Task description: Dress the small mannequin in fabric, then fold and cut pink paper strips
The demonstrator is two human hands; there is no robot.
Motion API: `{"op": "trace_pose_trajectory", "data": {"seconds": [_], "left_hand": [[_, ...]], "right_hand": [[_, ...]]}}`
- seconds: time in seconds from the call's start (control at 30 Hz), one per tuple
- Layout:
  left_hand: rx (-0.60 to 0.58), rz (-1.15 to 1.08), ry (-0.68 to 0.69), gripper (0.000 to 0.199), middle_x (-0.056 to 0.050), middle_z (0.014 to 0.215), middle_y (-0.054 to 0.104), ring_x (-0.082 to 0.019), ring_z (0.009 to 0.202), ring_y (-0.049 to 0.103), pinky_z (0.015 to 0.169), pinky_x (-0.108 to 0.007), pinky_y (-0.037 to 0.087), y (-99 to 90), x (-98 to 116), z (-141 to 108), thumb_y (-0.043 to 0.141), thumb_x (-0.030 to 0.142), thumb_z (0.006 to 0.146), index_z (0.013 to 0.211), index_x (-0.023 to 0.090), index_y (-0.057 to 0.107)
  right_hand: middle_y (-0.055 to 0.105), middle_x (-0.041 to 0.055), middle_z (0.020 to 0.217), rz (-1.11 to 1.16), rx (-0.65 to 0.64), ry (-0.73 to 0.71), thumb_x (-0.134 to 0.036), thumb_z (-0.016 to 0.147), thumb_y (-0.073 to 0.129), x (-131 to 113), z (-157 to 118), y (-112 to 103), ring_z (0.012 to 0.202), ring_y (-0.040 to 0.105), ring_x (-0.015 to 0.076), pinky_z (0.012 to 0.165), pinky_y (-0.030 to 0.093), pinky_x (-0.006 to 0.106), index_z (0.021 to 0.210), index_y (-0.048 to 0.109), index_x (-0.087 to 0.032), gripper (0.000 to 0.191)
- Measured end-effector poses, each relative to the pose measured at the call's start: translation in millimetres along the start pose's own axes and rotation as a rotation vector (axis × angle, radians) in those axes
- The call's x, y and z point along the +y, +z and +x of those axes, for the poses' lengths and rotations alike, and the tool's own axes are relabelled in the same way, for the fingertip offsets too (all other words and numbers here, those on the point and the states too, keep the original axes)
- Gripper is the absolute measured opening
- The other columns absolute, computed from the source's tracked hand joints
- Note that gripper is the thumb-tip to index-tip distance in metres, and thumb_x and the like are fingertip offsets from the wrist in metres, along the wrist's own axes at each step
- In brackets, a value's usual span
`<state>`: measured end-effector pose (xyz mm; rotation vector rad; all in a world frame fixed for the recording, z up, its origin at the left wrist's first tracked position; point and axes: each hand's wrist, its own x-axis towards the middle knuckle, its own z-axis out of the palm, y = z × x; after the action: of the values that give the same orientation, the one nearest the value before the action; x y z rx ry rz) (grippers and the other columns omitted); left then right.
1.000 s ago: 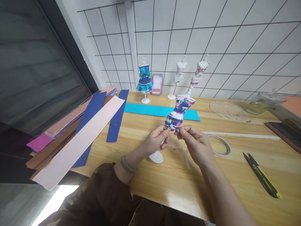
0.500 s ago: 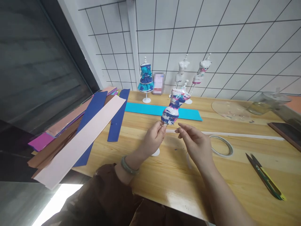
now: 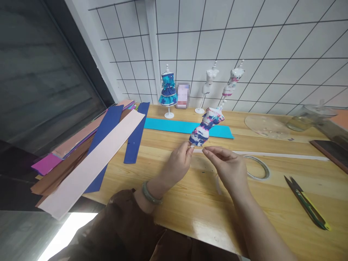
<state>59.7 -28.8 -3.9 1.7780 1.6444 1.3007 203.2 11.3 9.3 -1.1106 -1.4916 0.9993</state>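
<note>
My left hand [image 3: 179, 163] is wrapped round the stand of a small dress-form mannequin [image 3: 207, 127], just below its body. White, dark blue and pink patches cover the torso, which tilts to the right. My right hand [image 3: 231, 166] has its thumb and index fingertip pinched together at the torso's lower edge; what they hold, if anything, is too small to make out. A white strip of tape [image 3: 218, 185] hangs or lies below that hand. Beside the right wrist lies a roll of tape [image 3: 265, 175].
Thread snips [image 3: 307, 203] lie at right. Behind are a turquoise foam strip [image 3: 168, 126], a mannequin in a blue dress [image 3: 168, 90], two more mannequins [image 3: 210, 78], a phone [image 3: 182, 96] and a clear plate [image 3: 266, 127]. Coloured foam sheets [image 3: 95, 163] overhang the left edge.
The mannequin has tilted further right and dropped slightly. My right hand has moved left, its pinched fingers now at the torso's lower edge.
</note>
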Motion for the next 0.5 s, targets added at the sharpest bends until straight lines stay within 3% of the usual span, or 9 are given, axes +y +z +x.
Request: {"op": "trace_pose_trajectory", "data": {"seconds": [0.1, 0.2, 0.5], "left_hand": [[-0.009, 0.025, 0.013, 0.023, -0.007, 0.096, 0.061, -0.017, 0.084, 0.056, 0.070, -0.027, 0.040, -0.1, 2.1, -0.9, 0.032, 0.030, 0.092, 0.101, 0.018, 0.050], [-0.021, 0.024, 0.003, 0.023, -0.006, 0.088, 0.061, -0.016, 0.076, 0.055, 0.065, -0.026, 0.039, 0.2, 5.0, -2.3, 0.032, 0.031, 0.092, 0.097, 0.019, 0.050], [-0.141, -0.175, -0.157, 0.023, 0.004, 0.057, 0.046, -0.009, 0.038, 0.044, 0.039, -0.020, 0.034, 3.1, 6.3, -8.5, 0.032, 0.039, 0.091, 0.086, 0.021, 0.046]], "right_hand": [[0.071, 0.0060, 0.084, -0.186, 0.059, -0.264, -0.034, 0.074, 0.065, 4.2, -1.9, 1.4, 0.076, 0.066, 0.0207, 0.073, 0.053, 0.036, 0.081, 0.071, -0.020, 0.017], [0.071, 0.0062, 0.087, -0.335, 0.081, -0.474, -0.030, 0.080, 0.059, 8.1, -2.7, 3.0, 0.078, 0.065, 0.0203, 0.075, 0.051, 0.035, 0.085, 0.069, -0.021, 0.015], [0.069, 0.0088, 0.091, -0.624, 0.055, -0.725, -0.022, 0.087, 0.048, 17.4, 2.1, 2.6, 0.082, 0.064, 0.0201, 0.074, 0.047, 0.033, 0.091, 0.063, -0.018, 0.016]]}}
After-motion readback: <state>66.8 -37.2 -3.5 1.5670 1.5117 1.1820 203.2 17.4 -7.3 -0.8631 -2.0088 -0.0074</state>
